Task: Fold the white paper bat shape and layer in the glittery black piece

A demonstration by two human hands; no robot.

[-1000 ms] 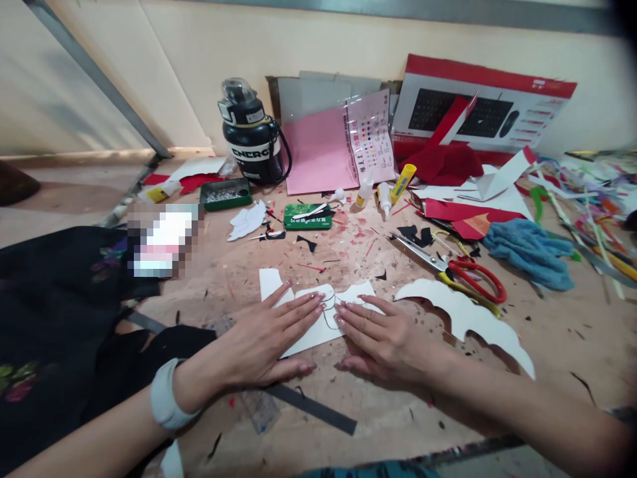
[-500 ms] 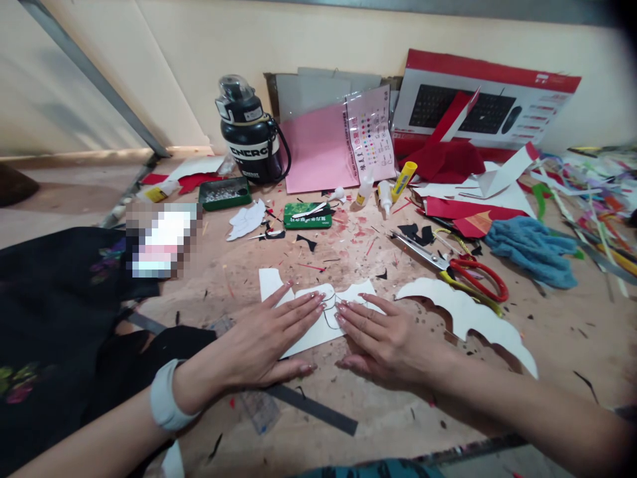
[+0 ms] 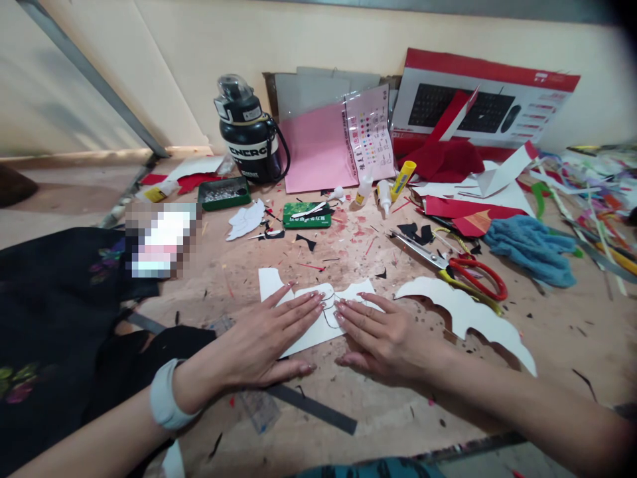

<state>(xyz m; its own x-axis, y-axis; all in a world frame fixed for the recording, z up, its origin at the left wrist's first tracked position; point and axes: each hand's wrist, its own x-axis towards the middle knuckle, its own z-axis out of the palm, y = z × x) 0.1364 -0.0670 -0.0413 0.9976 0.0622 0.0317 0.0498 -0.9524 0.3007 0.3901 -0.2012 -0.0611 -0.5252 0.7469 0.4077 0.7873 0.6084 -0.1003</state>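
A white paper cutout (image 3: 304, 340) with dark curved lines near its middle lies flat on the wooden table (image 3: 388, 425). My left hand (image 3: 269, 332) rests on its left part, palm down, fingers stretched out and thumb spread. On the right part lies my right hand (image 3: 388, 332), also flat, its fingertips close to those of my left. Neither hand grips anything. Just right of my right hand is a scalloped white paper piece (image 3: 462, 309). Beyond that piece lie scissors (image 3: 448, 265) with red and yellow handles.
A black bottle (image 3: 251, 143), a green tin of small bits (image 3: 223, 194), glue bottles (image 3: 384, 198) and a keyboard box (image 3: 482, 99) stand at the back. Blue cloth (image 3: 530, 249) lies right, a phone (image 3: 164, 239) left, a dark strip (image 3: 318, 408) in front.
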